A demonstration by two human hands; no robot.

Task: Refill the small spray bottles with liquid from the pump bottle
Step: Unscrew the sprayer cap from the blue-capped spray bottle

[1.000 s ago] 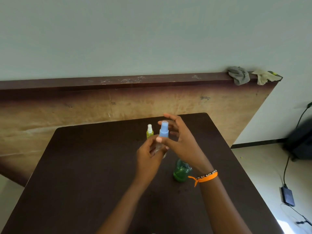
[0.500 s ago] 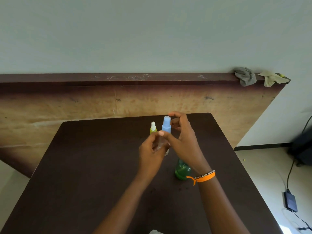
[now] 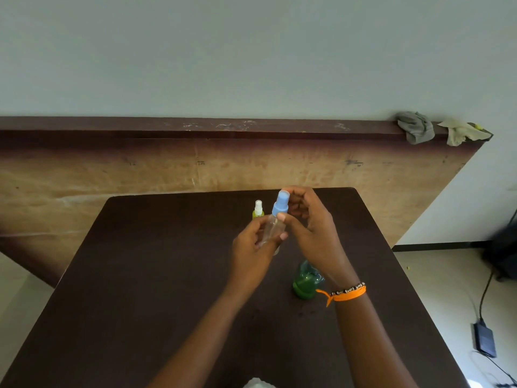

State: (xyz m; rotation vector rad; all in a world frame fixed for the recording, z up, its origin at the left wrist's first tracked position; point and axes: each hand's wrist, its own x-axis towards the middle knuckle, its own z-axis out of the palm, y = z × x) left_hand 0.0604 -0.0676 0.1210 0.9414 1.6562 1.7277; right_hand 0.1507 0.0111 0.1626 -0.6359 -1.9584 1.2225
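Above the dark table (image 3: 145,289) I hold a small clear spray bottle (image 3: 273,227) with a blue spray top (image 3: 280,204). My left hand (image 3: 253,247) grips its clear body. My right hand (image 3: 310,231) pinches the blue top between thumb and fingers. Behind the hands a small yellow-green spray bottle (image 3: 258,210) with a white top stands on the table. A green bottle (image 3: 306,281) with green liquid stands under my right wrist; its top is hidden by that hand.
A wooden board with a dark ledge (image 3: 195,127) runs behind the table. Two rags (image 3: 416,130) lie on the ledge's right end. A dark device with a cable (image 3: 485,341) lies on the floor at right. Something white (image 3: 256,383) shows at the bottom edge.
Both hands with the blue-topped bottle have shifted slightly right and up. My right fingers have closed in around the blue top.
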